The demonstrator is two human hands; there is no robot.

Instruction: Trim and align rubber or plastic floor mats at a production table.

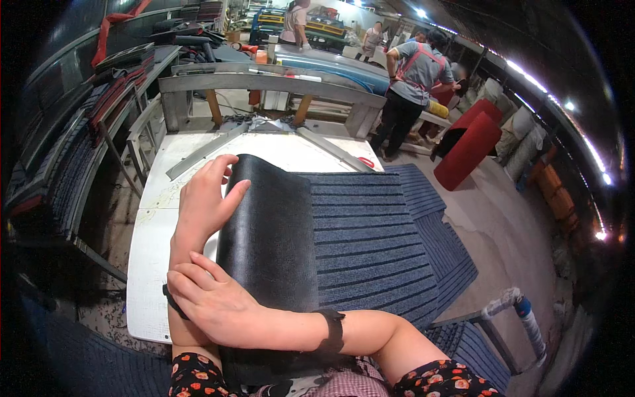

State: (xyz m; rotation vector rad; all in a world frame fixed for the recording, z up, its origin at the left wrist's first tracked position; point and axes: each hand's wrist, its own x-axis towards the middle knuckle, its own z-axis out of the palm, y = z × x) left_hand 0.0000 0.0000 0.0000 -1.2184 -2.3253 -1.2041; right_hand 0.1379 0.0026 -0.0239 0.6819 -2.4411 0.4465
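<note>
A blue-grey ribbed floor mat lies on the white table, its left part folded over so that the black rubber backing faces up. Beside the fold's far left edge is my left hand, thumb and fingers apart and curved, holding nothing. Whether its fingertips touch the mat I cannot tell. My right forearm crosses over the near part of the backing. My right hand wraps round my left wrist, next to a black wristband. Another black band circles my right forearm.
Metal bars rest on the white table; a metal frame stands behind. More ribbed mats lie at right, near a red roll. Mat stacks fill the left rack. Several people, one in an apron, stand farther back.
</note>
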